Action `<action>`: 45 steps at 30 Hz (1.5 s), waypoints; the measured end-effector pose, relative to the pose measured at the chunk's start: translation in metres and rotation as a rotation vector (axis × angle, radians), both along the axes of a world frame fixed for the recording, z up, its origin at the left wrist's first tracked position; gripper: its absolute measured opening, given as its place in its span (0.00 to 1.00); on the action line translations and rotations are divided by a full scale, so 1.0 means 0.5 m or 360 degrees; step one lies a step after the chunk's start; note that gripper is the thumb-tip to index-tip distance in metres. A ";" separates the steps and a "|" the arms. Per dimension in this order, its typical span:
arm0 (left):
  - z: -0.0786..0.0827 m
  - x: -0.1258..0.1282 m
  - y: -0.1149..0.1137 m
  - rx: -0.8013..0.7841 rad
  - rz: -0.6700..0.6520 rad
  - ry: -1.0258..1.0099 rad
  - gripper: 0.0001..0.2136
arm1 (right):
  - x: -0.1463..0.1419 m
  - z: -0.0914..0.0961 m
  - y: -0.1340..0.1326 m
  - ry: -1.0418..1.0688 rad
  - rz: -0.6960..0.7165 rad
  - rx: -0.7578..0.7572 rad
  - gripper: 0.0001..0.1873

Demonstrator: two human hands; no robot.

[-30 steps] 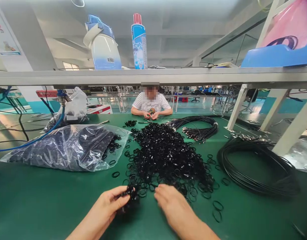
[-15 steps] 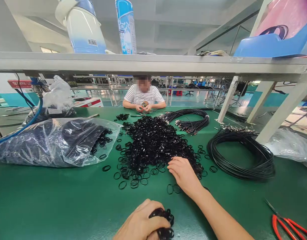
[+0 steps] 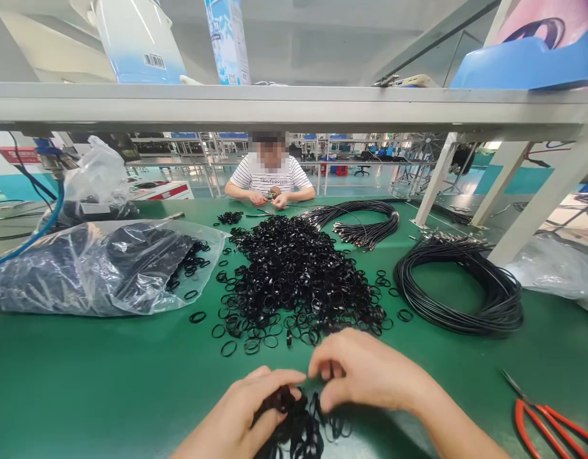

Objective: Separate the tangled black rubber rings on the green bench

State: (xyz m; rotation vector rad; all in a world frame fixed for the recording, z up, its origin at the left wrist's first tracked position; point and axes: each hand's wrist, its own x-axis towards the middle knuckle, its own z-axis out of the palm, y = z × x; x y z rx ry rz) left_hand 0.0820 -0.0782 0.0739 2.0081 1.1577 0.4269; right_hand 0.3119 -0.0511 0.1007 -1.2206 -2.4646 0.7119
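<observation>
The left hand (image 3: 241, 417) sits low at the near edge of the green counter (image 3: 107, 382), its fingers (image 3: 270, 389) curled around a bunch (image 3: 298, 430) of black rings that rests on the counter in front of the person. The right hand (image 3: 370, 373) meets it from the right, thumb and fingertips pinched on the bunch's upper edge. Just beyond both hands spreads a big pile (image 3: 294, 274) of the same rings, with loose ones scattered about it. A clear bag (image 3: 97, 268) of rings lies to the left and a cable coil (image 3: 466, 287) to the right. Red scissors (image 3: 547, 424) lie at the near right. Across the counter a co-worker (image 3: 270, 182) in a striped shirt sits with both hands together.
</observation>
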 end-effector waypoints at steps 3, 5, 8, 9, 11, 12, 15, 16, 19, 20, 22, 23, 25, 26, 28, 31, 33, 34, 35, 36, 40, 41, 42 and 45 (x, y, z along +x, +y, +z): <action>0.008 -0.003 0.001 -0.0043 0.0060 0.0011 0.14 | -0.014 -0.015 -0.014 -0.0279 0.0082 0.0036 0.14; 0.021 -0.002 0.001 -0.0090 0.0084 0.0000 0.12 | -0.020 -0.024 -0.015 -0.0357 0.0056 0.0097 0.12; 0.039 -0.005 0.001 -0.0220 0.0114 -0.0068 0.14 | -0.014 -0.024 -0.008 -0.0291 0.0041 0.0039 0.15; 0.042 -0.008 0.002 -0.0234 0.0127 -0.0077 0.14 | -0.008 -0.021 -0.004 -0.0240 0.0032 -0.0015 0.16; 0.047 -0.014 0.003 -0.0204 0.0164 -0.0055 0.14 | 0.005 -0.014 0.004 -0.0119 -0.0007 -0.0132 0.19; 0.050 -0.017 0.004 -0.0184 0.0181 -0.0025 0.14 | 0.012 -0.011 0.008 -0.0056 -0.0013 -0.0202 0.19; 0.065 -0.017 0.008 -0.0191 0.0171 0.0044 0.15 | 0.027 -0.007 0.018 0.0098 0.0014 -0.0439 0.19; 0.071 -0.014 0.011 -0.0198 0.0142 0.0052 0.15 | 0.030 -0.006 0.021 0.0121 0.0019 -0.0493 0.18; 0.075 -0.003 0.018 -0.0137 0.0105 0.0021 0.15 | 0.033 -0.006 0.024 0.0145 0.0004 -0.0573 0.17; 0.071 0.000 0.021 -0.0129 0.0127 -0.0004 0.13 | 0.033 -0.007 0.024 0.0149 0.0006 -0.0590 0.17; 0.055 0.004 0.024 -0.0170 0.0192 -0.0077 0.09 | 0.028 -0.010 0.023 0.0155 0.0019 -0.0600 0.16; 0.046 0.005 0.024 -0.0208 0.0222 -0.0123 0.08 | 0.023 -0.014 0.021 0.0149 0.0025 -0.0568 0.15; 0.030 0.006 0.024 -0.0279 0.0265 -0.0213 0.07 | 0.006 -0.023 0.016 0.0103 0.0028 -0.0446 0.15; 0.025 0.006 0.024 -0.0312 0.0272 -0.0257 0.06 | -0.004 -0.028 0.012 0.0068 0.0030 -0.0381 0.16; 0.021 0.006 0.023 -0.0363 0.0286 -0.0312 0.06 | -0.025 -0.038 0.003 -0.0010 0.0038 -0.0263 0.17; 0.030 0.003 0.025 -0.0306 0.0227 -0.0268 0.06 | -0.042 -0.044 -0.005 -0.0042 0.0061 -0.0184 0.07; 0.038 -0.001 0.028 -0.0169 0.0146 -0.0237 0.10 | -0.039 -0.037 -0.003 0.0032 0.0076 -0.0207 0.12; 0.041 -0.004 0.030 -0.0124 0.0112 -0.0241 0.11 | -0.035 -0.032 0.000 0.0086 0.0090 -0.0233 0.15; 0.042 -0.007 0.032 -0.0100 0.0096 -0.0255 0.11 | -0.029 -0.025 0.004 0.0139 0.0102 -0.0252 0.17; 0.042 -0.010 0.034 -0.0101 0.0100 -0.0266 0.11 | -0.023 -0.019 0.007 0.0183 0.0116 -0.0272 0.19; 0.028 -0.011 0.033 -0.0328 0.0218 -0.0347 0.10 | -0.008 -0.007 0.014 0.0271 0.0198 -0.0361 0.21; 0.025 -0.009 0.032 -0.0431 0.0243 -0.0387 0.10 | -0.007 -0.008 0.014 0.0287 0.0210 -0.0392 0.21; 0.023 -0.005 0.030 -0.0532 0.0267 -0.0425 0.11 | -0.007 -0.009 0.014 0.0301 0.0214 -0.0418 0.21; 0.023 0.006 0.025 -0.0700 0.0325 -0.0453 0.15 | -0.008 -0.013 0.016 0.0344 0.0169 -0.0437 0.20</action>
